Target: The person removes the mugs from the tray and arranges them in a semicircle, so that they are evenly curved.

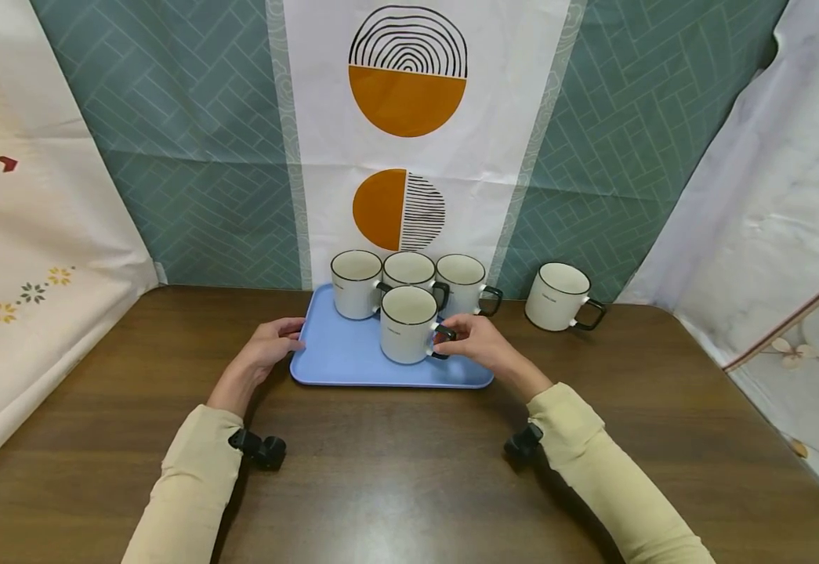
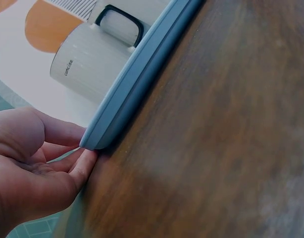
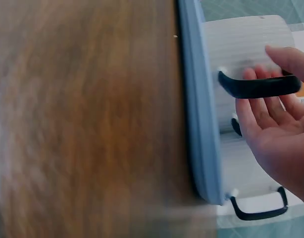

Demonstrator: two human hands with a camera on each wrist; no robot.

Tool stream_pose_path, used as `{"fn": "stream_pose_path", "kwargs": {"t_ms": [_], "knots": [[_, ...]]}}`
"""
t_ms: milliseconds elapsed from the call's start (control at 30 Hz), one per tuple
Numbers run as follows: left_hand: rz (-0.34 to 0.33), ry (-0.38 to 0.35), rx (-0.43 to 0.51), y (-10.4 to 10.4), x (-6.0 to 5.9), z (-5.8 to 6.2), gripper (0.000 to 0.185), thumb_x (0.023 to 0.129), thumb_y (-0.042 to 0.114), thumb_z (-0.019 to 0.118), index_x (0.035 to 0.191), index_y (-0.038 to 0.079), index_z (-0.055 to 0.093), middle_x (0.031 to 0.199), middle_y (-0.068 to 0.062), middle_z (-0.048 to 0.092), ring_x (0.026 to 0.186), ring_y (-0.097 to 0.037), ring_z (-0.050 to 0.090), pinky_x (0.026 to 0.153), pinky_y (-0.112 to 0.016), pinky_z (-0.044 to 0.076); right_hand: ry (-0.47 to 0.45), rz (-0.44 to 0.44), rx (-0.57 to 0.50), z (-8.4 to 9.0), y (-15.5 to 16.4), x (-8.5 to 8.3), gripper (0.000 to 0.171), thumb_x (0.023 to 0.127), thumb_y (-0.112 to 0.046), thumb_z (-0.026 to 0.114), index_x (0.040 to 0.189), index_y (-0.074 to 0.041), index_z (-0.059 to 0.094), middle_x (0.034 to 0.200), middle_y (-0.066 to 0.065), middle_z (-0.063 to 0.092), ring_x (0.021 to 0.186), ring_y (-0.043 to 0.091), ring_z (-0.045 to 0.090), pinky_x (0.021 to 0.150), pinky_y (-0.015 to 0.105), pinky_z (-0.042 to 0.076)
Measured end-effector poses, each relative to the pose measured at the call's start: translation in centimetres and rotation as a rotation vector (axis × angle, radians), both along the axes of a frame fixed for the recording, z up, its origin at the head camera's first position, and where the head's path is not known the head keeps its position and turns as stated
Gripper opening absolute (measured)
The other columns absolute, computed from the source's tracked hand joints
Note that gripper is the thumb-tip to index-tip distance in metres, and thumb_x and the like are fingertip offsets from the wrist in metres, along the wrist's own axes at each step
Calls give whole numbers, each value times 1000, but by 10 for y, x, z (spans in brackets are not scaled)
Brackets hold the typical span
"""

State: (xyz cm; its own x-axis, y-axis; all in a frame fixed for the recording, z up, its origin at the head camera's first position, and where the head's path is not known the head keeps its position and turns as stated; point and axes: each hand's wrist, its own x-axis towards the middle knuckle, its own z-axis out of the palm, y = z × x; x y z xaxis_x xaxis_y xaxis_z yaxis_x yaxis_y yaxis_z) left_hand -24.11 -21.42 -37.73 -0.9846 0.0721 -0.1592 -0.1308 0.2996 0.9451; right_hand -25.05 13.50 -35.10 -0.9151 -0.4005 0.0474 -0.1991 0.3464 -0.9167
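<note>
At the tray's left edge, my left hand (image 1: 273, 348) holds the rim of a blue rectangular tray (image 1: 331, 352), with fingertips on both faces of the rim in the left wrist view. My right hand (image 1: 483, 345) surrounds the black handle of the front white mug (image 1: 407, 333), which stands upright on the tray. In the right wrist view the fingers lie behind that handle (image 3: 261, 88), and the thumb stays apart from it. Behind stand three matching mugs in a row: left (image 1: 354, 286), middle (image 1: 409, 268) and right (image 1: 460, 283), the middle one partly hidden.
Another white mug (image 1: 553, 299) stands on the wooden table (image 1: 381, 462), right of the tray, its handle to the right. A patterned cloth (image 1: 430, 149) hangs close behind the tray, with light curtains at both sides. Each wrist carries a small black camera (image 1: 259, 450).
</note>
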Motion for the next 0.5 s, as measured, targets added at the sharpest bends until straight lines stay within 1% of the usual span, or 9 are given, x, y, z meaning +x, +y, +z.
{"fn": "stream_pose_path", "kwargs": {"t_ms": [100, 200, 367, 433, 500], "knots": [[3, -9, -1, -1, -1, -1, 56, 93, -8, 50, 145, -12, 29, 146, -32, 31, 133, -41, 33, 110, -48, 28, -20, 64, -2, -4, -4, -3, 15, 84, 7, 62, 99, 9, 66, 92, 12, 70, 86, 15, 64, 81, 29, 53], [-1, -9, -5, -2, -1, -1, 56, 93, -8, 50, 145, -11, 29, 147, -32, 30, 134, -42, 33, 110, -48, 28, -33, 118, -17, -6, -4, -6, 18, 84, 11, 54, 99, 11, 66, 94, 13, 70, 89, 16, 66, 84, 32, 53], [-2, 0, -13, -3, -2, -1, 56, 93, -8, 50, 145, -11, 30, 146, -32, 32, 132, -41, 34, 110, -48, 28, -88, 217, -139, -10, 0, -11, 25, 84, 15, 50, 105, 17, 62, 99, 18, 70, 94, 20, 67, 88, 33, 51], [-3, -1, -15, -3, -2, -1, 56, 93, -8, 50, 145, -11, 30, 146, -32, 32, 132, -41, 35, 110, -48, 28, -109, 253, -170, -12, 0, -12, 24, 85, 14, 50, 106, 17, 61, 100, 17, 70, 95, 20, 67, 89, 33, 50], [-4, -4, -19, -3, -2, -1, 56, 93, -8, 50, 145, -11, 30, 146, -32, 32, 132, -41, 35, 110, -48, 29, -129, 272, -190, -12, 1, -13, 20, 89, 11, 51, 105, 16, 62, 99, 15, 70, 93, 19, 67, 88, 31, 50]]}}
